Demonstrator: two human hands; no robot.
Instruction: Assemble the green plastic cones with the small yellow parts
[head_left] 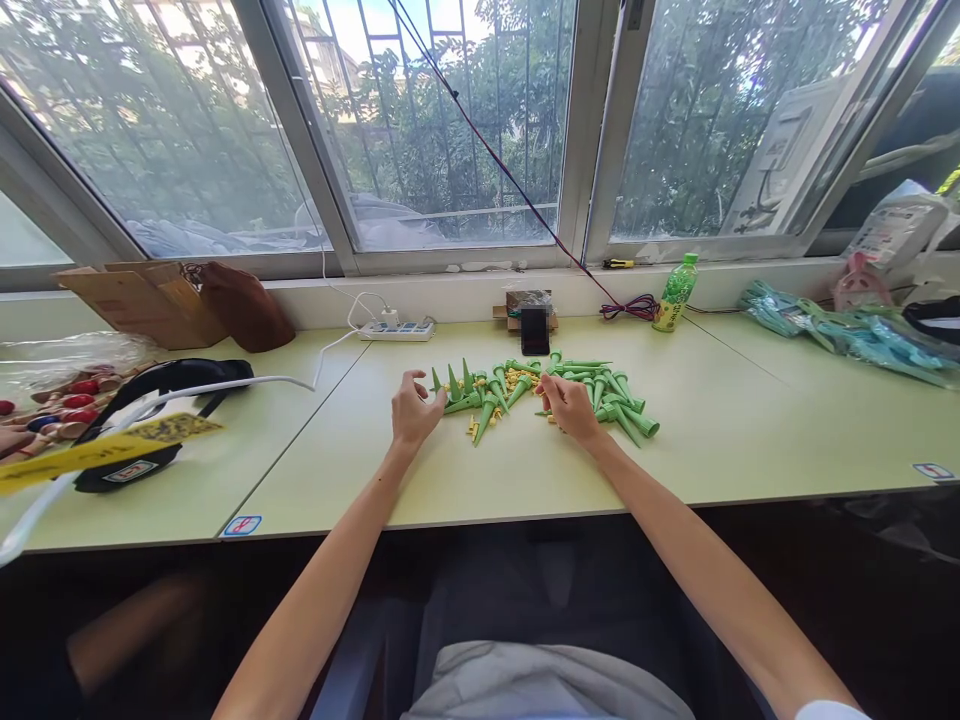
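Where my view reaches farthest, the windows point(457, 130) span the room above a white sill point(457, 288). Below them runs the pale green table point(322, 460), its top smooth and level. On its left part I see a carton point(142, 312) and a brown bag point(244, 312); a power strip point(397, 331) lies near the sill, a phone point(535, 333) is propped up at the middle, and a bottle point(676, 295) stands to the right.

Both hands are over the table, well apart. The left hand point(414, 412) is at the left end of a heap of green spikes point(484, 418), thumb and forefinger curved with a gap between; a spike's tip shows near that gap, but from my end I cannot tell whether it is gripped. The right hand point(574, 408) is at the heap's right half, fingers curled in, and I cannot tell whether they pinch anything.

The heap runs side to side, between the hands and beyond the right one. Beside the left hand, a few spikes stand points up; most others lie down, some between the hands with tips toward the person, those nearer the right hand at mixed angles. Smallest, yellow pieces point(516, 380) lie scattered among them.
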